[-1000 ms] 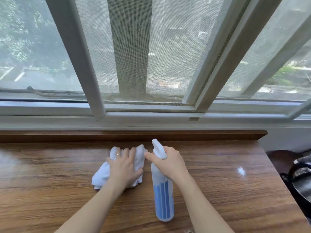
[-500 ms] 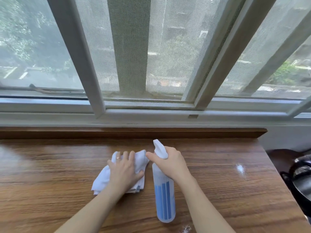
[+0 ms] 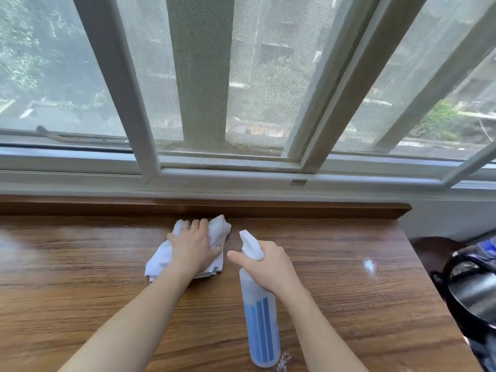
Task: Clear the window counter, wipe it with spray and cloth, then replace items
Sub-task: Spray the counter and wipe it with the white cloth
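Hard to make out: dark, glossy object (image 3: 472,288) at the right edge of the frame, cut off by the border, kind not identifiable. Hidden under the palm: middle of the white cloth (image 3: 163,257). Hidden by the fingers: neck and trigger of the spray bottle (image 3: 260,318). Blurred beyond the mesh screen: buildings and greenery outside.

Left hand (image 3: 194,247), centre of the frame: laid flat on the crumpled cloth, fingers extended and pressing it to the wooden surface (image 3: 80,277), ring on one finger. Far corner of the cloth just short of the raised wooden ledge (image 3: 295,209) along the back edge.

Right hand (image 3: 265,264), just right of centre: wrapped around the top of the spray bottle, thumb pointing toward the upper left. White nozzle aimed at the upper left of the frame, clear body with blue liquid angled down toward the bottom edge, base touching or just above the wood, not possible to tell which. Cloth and bottle near each other, not touching.

Wood-grain top glossy, with a bright reflection at the right. White window frame (image 3: 128,103) across the upper half of the frame.
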Motion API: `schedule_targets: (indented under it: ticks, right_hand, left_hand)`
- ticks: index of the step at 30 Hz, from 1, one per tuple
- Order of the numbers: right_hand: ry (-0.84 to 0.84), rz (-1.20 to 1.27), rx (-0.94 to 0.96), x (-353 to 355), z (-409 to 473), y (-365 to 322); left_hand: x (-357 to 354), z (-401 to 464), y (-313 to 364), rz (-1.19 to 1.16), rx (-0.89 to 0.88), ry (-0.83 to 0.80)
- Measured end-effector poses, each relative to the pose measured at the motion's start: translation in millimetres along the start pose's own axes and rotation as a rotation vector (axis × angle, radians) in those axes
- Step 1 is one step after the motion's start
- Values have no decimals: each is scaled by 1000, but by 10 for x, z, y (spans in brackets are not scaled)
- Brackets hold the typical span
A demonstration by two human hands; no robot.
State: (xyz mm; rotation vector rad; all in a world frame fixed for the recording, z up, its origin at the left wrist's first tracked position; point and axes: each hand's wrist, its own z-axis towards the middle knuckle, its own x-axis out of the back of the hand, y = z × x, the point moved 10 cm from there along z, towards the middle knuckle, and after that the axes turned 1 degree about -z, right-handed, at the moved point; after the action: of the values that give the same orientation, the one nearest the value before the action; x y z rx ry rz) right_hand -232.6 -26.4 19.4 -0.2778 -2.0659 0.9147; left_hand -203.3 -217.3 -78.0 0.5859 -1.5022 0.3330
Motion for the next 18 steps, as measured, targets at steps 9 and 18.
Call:
schedule_targets:
  ticks: [9,18]
  right_hand:
    - [8,17,-32,57,-130,59]
    - [-11,2,-12,-38,-283,113]
  left_hand:
    - [-9,-909,38,14,-123,109]
    - [-24,-682,-43,28,-90,152]
